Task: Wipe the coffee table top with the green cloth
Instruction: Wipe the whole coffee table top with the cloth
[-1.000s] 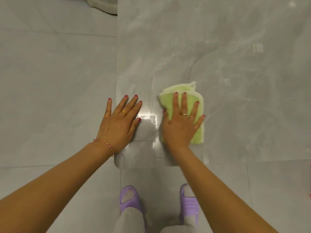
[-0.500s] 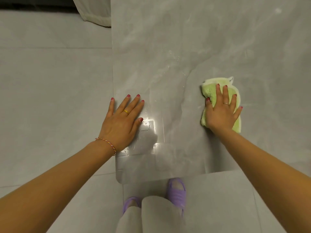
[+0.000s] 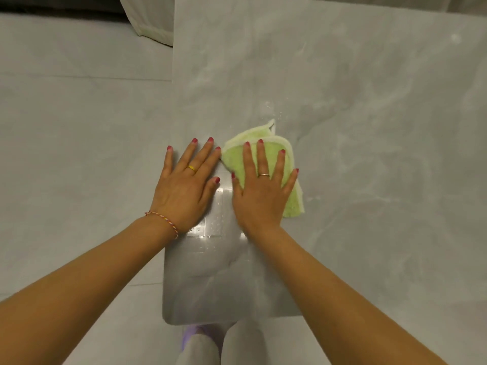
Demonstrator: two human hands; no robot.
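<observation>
The coffee table top (image 3: 355, 127) is glossy grey marble-look stone and fills the middle and right of the view. A folded green cloth (image 3: 237, 156) with a pale edge lies flat on it near the left edge. My right hand (image 3: 261, 191) presses down on the cloth with straight, spread fingers and covers most of it. My left hand (image 3: 187, 185) rests flat on the bare table top just left of the cloth, fingers straight. The fingertips of the two hands nearly touch. Wet streaks and droplets shine on the surface below my hands.
The table's left edge (image 3: 172, 101) and rounded near corner (image 3: 168, 318) border grey floor tiles (image 3: 79, 127). A pale curtain hem (image 3: 150, 27) hangs at the top left. My legs and a purple slipper (image 3: 192, 335) stand below the near edge.
My right hand has slid the green cloth leftwards across the table, back next to my left hand. The left hand stays planted on the table. The view has shifted forward over the table.
</observation>
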